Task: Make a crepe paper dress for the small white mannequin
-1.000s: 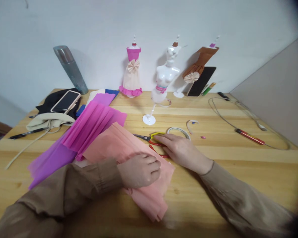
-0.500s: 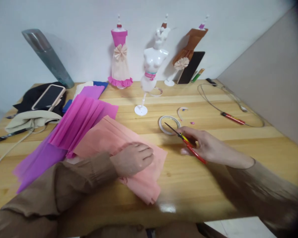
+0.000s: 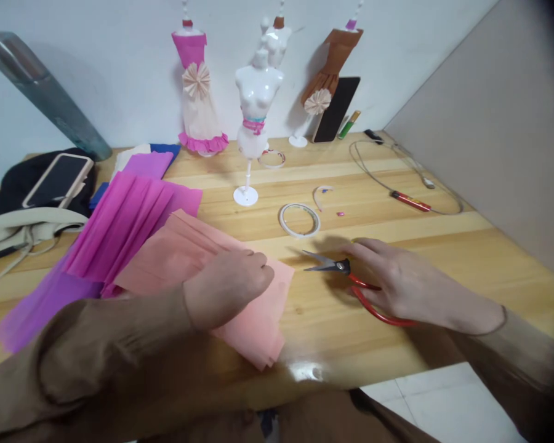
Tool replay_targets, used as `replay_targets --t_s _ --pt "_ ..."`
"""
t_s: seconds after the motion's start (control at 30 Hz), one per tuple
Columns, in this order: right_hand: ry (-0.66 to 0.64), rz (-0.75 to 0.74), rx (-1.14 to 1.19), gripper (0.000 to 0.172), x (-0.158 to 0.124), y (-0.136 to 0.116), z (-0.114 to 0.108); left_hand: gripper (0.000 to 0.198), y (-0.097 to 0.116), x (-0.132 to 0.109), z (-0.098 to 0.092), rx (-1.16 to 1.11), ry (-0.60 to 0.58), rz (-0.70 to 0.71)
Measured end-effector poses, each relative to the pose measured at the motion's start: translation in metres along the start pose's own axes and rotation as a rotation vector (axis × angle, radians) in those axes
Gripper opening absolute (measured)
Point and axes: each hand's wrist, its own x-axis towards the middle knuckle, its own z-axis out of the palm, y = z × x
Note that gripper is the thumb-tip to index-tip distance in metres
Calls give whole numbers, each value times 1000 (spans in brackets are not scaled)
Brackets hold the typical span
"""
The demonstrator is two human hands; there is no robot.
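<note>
My left hand lies curled, knuckles up, on a folded sheet of salmon-pink crepe paper and presses it to the wooden table. My right hand grips the red handles of a pair of scissors. The blades are slightly apart and point left towards the pink paper. A pleated magenta and purple paper stack lies under the pink sheet's left side.
A roll of tape lies just beyond the scissors. A bare white mannequin stands mid-table, with a pink-dressed one and a brown-dressed one at the wall. A phone rests on dark cloth at left; a cable loops at right.
My right hand picked the scissors up from beside the paper, carried them right, and now holds them low over the table with blades pointing left. My left hand curled tighter on the paper.
</note>
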Motion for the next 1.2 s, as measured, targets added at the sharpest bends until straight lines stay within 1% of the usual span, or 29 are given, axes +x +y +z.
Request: replay_targets --t_s 0.07,0.1,0.13,0.17,0.27,0.33,0.37,0.47,0.53,0.67,0.8,0.93,1.0,1.07,1.13,1.2 --pt "16 -22 -97 45 -2 1 1 23 -5 15 5 19 -92 28" --pt "27 -25 -136 45 -3 0 3 23 -9 22 9 9 -111 30" --pt "43 -27 -167 46 -4 0 5 22 -13 28 15 -17 -96 15" --pt "58 -30 -189 48 -4 -1 7 22 -18 32 21 -52 -53 -14" --pt "97 -48 -231 50 -5 -5 13 25 -29 36 40 -152 145 -98" --pt "127 -54 -252 48 -6 -6 17 27 -31 33 50 -155 244 -99" --pt "140 -51 -260 48 -7 -7 18 28 -30 31 53 -136 268 -73" --pt "157 -36 -260 49 -11 -7 20 29 -21 25 55 -48 269 45" --pt "164 -30 -253 49 -14 -8 21 27 -16 23 55 -12 257 82" --pt "184 -47 -233 49 -16 -12 24 23 -14 25 56 -29 260 22" --pt "215 -56 -235 51 -12 -14 27 24 -17 26 56 -79 239 -36" --pt "190 -27 -206 53 -12 -12 30 25 -17 26 54 -100 241 -89" --pt "158 17 -132 55 -12 -11 29 27 -19 26 54 -113 233 -130" --pt "104 81 51 55 -13 -9 25 27 -22 26 55 -152 213 -190" --pt "-5 173 348 49 -14 -6 19 25 -25 26 57 -219 192 -237" --pt "-178 243 695 46 -15 -2 13 24 -26 27 58 -277 176 -236"
